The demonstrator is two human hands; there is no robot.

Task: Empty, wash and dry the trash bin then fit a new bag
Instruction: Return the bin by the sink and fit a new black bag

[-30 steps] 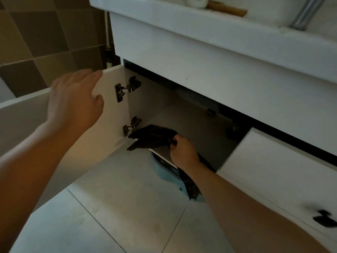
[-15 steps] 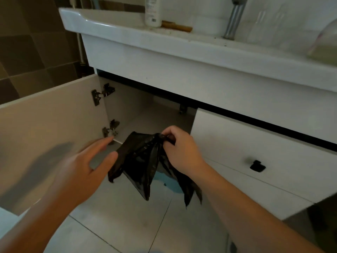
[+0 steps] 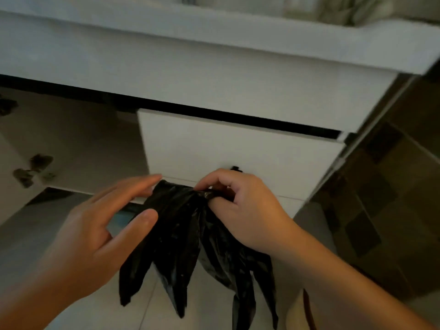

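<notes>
The right hand (image 3: 247, 208) pinches the gathered top of the black trash bag (image 3: 188, 236) between curled fingers and thumb; half a second ago it held the same bunch, so the grip is unchanged. The left hand (image 3: 100, 232) has come up from lower left; its fingers are straight and spread, the thumb tip and the fingertips touching the left side of the bag near its top, where before they were apart from it. The bag hangs from the right hand in front of the vanity, its crumpled folds trailing down over the tiled floor (image 3: 59, 313); it now sits closer to the camera and more central than before.

The view has shifted right and nearer: the closed drawer front (image 3: 238, 153) is directly behind the hands, its dark handle (image 3: 235, 168) just showing above the right hand's knuckles; the open cabinet bay (image 3: 83, 139) lies at left, with the door hinges (image 3: 33, 170) blurred at the left edge; the open door seen earlier is mostly out of frame. The white basin edge (image 3: 214, 44) runs across the top; brown wall tiles (image 3: 381, 198) appear at right. A patch of blue (image 3: 122, 219) shows between the left hand's thumb and fingers; what it belongs to cannot be told here.
</notes>
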